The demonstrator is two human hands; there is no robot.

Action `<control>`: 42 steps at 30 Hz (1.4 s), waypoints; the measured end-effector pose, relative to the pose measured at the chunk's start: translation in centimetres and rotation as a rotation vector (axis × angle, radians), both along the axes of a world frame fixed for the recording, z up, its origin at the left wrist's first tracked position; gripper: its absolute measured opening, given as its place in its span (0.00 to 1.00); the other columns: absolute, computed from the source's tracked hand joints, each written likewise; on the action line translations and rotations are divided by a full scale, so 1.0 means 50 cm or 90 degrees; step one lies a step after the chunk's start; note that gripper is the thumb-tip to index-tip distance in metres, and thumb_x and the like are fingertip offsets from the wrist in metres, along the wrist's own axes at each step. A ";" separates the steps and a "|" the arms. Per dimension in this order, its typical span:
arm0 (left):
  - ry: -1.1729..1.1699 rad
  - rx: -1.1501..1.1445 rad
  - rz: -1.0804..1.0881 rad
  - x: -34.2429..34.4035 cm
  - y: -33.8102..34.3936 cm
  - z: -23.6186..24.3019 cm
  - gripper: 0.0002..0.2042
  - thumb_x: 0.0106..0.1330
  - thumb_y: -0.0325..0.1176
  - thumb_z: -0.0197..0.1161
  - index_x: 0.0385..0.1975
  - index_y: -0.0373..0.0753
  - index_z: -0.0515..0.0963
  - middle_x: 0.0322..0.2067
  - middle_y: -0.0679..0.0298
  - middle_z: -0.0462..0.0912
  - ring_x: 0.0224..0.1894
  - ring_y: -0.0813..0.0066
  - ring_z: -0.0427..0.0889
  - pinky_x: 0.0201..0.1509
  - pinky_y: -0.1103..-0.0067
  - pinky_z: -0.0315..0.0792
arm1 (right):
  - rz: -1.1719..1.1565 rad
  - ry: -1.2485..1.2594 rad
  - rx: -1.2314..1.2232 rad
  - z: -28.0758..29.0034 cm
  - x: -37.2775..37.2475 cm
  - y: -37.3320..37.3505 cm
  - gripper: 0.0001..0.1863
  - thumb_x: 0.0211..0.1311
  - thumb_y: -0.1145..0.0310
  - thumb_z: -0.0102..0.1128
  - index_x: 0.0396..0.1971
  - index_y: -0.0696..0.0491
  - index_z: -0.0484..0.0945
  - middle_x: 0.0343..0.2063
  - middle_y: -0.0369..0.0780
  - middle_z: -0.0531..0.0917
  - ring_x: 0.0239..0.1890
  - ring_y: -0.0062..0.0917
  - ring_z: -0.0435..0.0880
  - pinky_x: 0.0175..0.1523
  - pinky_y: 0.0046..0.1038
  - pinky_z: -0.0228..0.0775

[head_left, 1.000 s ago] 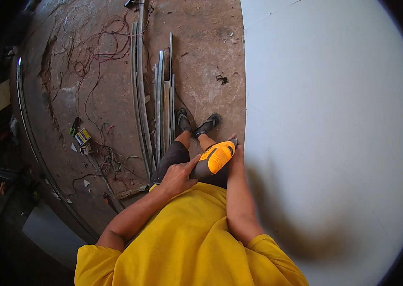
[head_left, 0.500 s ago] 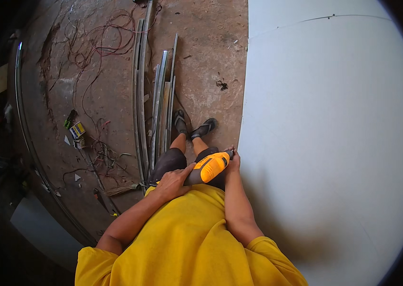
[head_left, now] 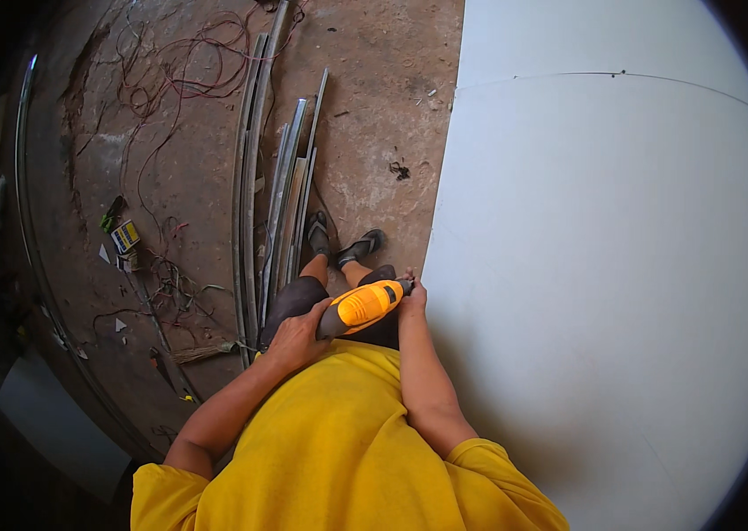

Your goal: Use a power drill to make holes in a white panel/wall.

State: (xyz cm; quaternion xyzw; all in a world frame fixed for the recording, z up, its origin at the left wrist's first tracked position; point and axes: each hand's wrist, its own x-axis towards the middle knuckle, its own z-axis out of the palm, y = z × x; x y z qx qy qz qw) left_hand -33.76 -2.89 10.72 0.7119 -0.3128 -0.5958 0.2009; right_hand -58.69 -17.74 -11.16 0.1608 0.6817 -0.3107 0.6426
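Across my waist lies a yellow and dark grey power drill (head_left: 367, 306), its nose pointing right. My left hand (head_left: 300, 338) is closed round the dark grey rear end of it. At the front, my right hand (head_left: 413, 298) has its fingers closed about the dark chuck (head_left: 405, 285). Whether a bit sits in the chuck is too small to tell. The drill is held just in front of my yellow shirt, above my dark shorts. Close beside my right forearm is the edge of a large white board (head_left: 604, 265).
Long metal channels (head_left: 272, 212) lie on the floor left of my feet. Tangled red cables (head_left: 201, 84) spread at the far left. A small yellow and white box (head_left: 125, 235) sits among wires and scraps. Another long metal strip (head_left: 22, 168) runs along the left side.
My view has shifted slightly, so the board, my hands and the drill sit a little further left in it. Both hands keep their hold on the drill.
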 end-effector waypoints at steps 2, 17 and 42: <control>-0.006 -0.016 0.007 0.008 -0.003 -0.005 0.32 0.51 0.32 0.64 0.58 0.43 0.59 0.35 0.45 0.79 0.37 0.47 0.79 0.43 0.61 0.72 | -0.031 0.035 0.006 0.004 0.019 -0.012 0.21 0.70 0.63 0.31 0.35 0.60 0.75 0.22 0.41 0.76 0.25 0.29 0.74 0.33 0.29 0.71; -0.048 -0.062 0.022 0.010 -0.170 0.020 0.34 0.49 0.34 0.66 0.58 0.43 0.60 0.35 0.45 0.79 0.37 0.47 0.78 0.42 0.62 0.71 | 0.033 -0.004 0.010 0.012 0.062 -0.218 0.22 0.71 0.61 0.25 0.35 0.57 0.71 0.27 0.41 0.77 0.27 0.29 0.73 0.35 0.33 0.71; 0.137 -0.142 0.119 0.411 -0.671 0.043 0.31 0.49 0.27 0.65 0.56 0.37 0.63 0.45 0.50 0.75 0.49 0.59 0.76 0.54 0.71 0.67 | -0.001 -0.044 -0.334 0.217 0.431 -0.758 0.14 0.70 0.61 0.34 0.28 0.52 0.66 0.27 0.40 0.77 0.32 0.33 0.77 0.43 0.39 0.71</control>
